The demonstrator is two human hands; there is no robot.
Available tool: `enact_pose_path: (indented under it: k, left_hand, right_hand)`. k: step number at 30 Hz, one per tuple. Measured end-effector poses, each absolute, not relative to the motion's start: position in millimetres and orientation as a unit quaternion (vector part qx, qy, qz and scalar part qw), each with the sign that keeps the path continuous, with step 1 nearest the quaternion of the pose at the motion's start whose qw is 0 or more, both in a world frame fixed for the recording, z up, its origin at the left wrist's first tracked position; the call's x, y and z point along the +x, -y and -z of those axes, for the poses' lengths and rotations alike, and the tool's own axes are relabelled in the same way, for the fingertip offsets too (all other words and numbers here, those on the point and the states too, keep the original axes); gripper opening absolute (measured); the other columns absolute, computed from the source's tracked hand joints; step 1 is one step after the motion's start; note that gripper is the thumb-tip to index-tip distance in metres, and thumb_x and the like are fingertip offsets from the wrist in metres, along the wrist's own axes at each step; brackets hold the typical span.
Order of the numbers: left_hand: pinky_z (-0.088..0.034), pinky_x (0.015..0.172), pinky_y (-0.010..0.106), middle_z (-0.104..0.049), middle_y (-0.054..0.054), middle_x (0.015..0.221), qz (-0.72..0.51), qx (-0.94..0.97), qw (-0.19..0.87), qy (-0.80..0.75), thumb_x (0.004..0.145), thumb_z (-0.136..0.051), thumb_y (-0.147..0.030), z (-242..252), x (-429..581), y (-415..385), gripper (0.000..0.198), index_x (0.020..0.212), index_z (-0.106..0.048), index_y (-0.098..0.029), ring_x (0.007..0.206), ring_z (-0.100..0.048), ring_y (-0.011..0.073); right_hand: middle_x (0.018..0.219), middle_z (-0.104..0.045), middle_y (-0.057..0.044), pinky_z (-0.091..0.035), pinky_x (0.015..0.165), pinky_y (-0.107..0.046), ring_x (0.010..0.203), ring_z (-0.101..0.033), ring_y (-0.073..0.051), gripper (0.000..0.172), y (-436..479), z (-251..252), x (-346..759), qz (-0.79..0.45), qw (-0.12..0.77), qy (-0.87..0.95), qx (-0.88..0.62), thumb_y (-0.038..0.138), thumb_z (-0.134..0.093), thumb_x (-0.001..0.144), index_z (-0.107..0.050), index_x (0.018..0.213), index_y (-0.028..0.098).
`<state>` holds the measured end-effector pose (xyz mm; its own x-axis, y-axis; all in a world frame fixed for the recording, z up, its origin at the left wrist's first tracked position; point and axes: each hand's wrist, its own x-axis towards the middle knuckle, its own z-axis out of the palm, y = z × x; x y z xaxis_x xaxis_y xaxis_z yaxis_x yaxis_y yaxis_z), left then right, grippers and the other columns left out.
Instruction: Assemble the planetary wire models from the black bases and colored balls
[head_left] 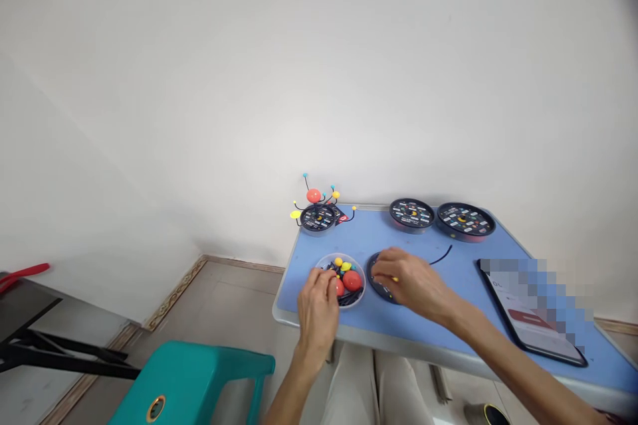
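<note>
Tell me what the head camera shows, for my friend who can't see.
A person's left hand is at a clear dish of coloured balls while the right hand rests on a black disc on a blue table. A ball-and-rod model stands behind.

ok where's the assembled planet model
The assembled model stands at the blue table's far left corner in the head view, behind the clear dish of parts.

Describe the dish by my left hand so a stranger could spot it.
On the blue table, go to the near left corner, by the left hand. The clear round dish there holds red and yellow balls; the discs nearby are black.
</note>
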<state>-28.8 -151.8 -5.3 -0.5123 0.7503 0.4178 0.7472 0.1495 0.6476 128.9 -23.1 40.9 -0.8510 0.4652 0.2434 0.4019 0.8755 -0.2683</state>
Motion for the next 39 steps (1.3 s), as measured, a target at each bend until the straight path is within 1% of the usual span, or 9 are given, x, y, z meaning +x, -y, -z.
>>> enact_pose_path:
  k: [7,10,13,16,20,22,26,32,39]
  left_hand:
    - [-0.050,0.075,0.031,-0.064,0.006,0.091,-0.407,0.550,0.050,-0.727,0.092,-0.037,-0.015,18,-57,174,0.031,0.095,-0.068,-0.020,0.080,-0.063,0.0174]
    - [-0.051,0.077,0.031,-0.064,0.007,0.093,-0.430,0.556,0.066,-0.709,0.092,-0.037,-0.014,25,-57,175,0.031,0.097,-0.067,-0.019,0.083,-0.063,0.0174]
    - [-0.052,0.078,0.031,-0.065,0.007,0.094,-0.449,0.554,0.072,-0.697,0.091,-0.039,-0.014,27,-58,175,0.029,0.098,-0.067,-0.019,0.085,-0.063,0.0173]
    - [-0.052,0.074,0.029,-0.065,0.005,0.091,-0.454,0.555,0.087,-0.692,0.092,-0.040,-0.015,27,-64,174,0.028,0.096,-0.068,-0.020,0.082,-0.064,0.0166]
    - [-0.051,0.073,0.028,-0.066,0.005,0.093,-0.441,0.551,0.061,-0.706,0.092,-0.042,-0.015,23,-75,170,0.026,0.098,-0.067,-0.019,0.082,-0.063,0.0164]
    - [-0.050,0.076,0.029,-0.065,0.005,0.092,-0.411,0.553,0.026,-0.724,0.092,-0.043,-0.014,18,-80,164,0.025,0.098,-0.067,-0.018,0.083,-0.063,0.0169]
    - [-0.047,0.081,0.030,-0.063,0.006,0.089,-0.292,0.580,-0.030,-0.760,0.093,-0.040,-0.012,6,-84,144,0.029,0.094,-0.068,-0.018,0.090,-0.059,0.0186]
    - [-0.044,0.074,0.032,-0.059,0.008,0.094,-0.098,0.591,-0.055,-0.799,0.090,-0.043,-0.009,7,-79,116,0.025,0.087,-0.067,-0.018,0.092,-0.054,0.0221]
    - [-0.044,0.083,0.037,-0.057,0.011,0.105,-0.051,0.583,-0.065,-0.808,0.086,-0.050,-0.010,20,-79,111,0.019,0.089,-0.067,-0.018,0.104,-0.050,0.0262]
  right_hand:
    - [0.083,-0.072,-0.011,-0.036,0.060,-0.028,0.082,-0.064,-0.023,0.022,52,-24,54,-0.030,-0.032,0.989,-0.144,0.004,-0.054,0.081,-0.072,0.076,0.015]
    - [0.084,-0.073,-0.014,-0.037,0.063,-0.029,0.081,-0.065,-0.024,0.020,52,-22,43,-0.022,-0.058,0.986,-0.155,0.004,-0.056,0.079,-0.073,0.083,0.013]
    - [0.080,-0.073,-0.013,-0.037,0.061,-0.027,0.075,-0.065,-0.022,0.020,47,-25,44,-0.037,-0.057,0.984,-0.164,0.005,-0.056,0.078,-0.073,0.078,0.016]
    - [0.074,-0.071,-0.007,-0.035,0.058,-0.025,0.068,-0.061,-0.017,0.023,34,-32,54,-0.102,-0.003,0.979,-0.178,0.009,-0.052,0.081,-0.071,0.071,0.018]
    - [0.070,-0.064,-0.002,-0.035,0.059,-0.025,0.064,-0.052,-0.015,0.025,15,-34,71,-0.323,0.200,0.898,-0.222,0.023,-0.051,0.085,-0.067,0.067,0.018]
    - [0.069,-0.059,-0.001,-0.034,0.059,-0.026,0.063,-0.047,-0.014,0.028,10,-31,77,-0.416,0.252,0.841,-0.239,0.036,-0.054,0.085,-0.066,0.069,0.017]
    - [0.058,-0.043,0.004,-0.026,0.051,-0.025,0.055,-0.035,-0.011,0.035,14,-25,83,-0.546,0.274,0.748,-0.260,0.049,-0.057,0.081,-0.062,0.067,0.017]
    - [0.053,-0.036,0.005,-0.023,0.048,-0.026,0.050,-0.031,-0.010,0.039,25,-23,85,-0.569,0.287,0.720,-0.275,0.053,-0.057,0.078,-0.054,0.059,0.018]
    - [0.050,-0.033,0.006,-0.025,0.049,-0.026,0.048,-0.032,-0.010,0.040,28,-19,87,-0.574,0.293,0.717,-0.266,0.051,-0.054,0.078,-0.044,0.054,0.020]
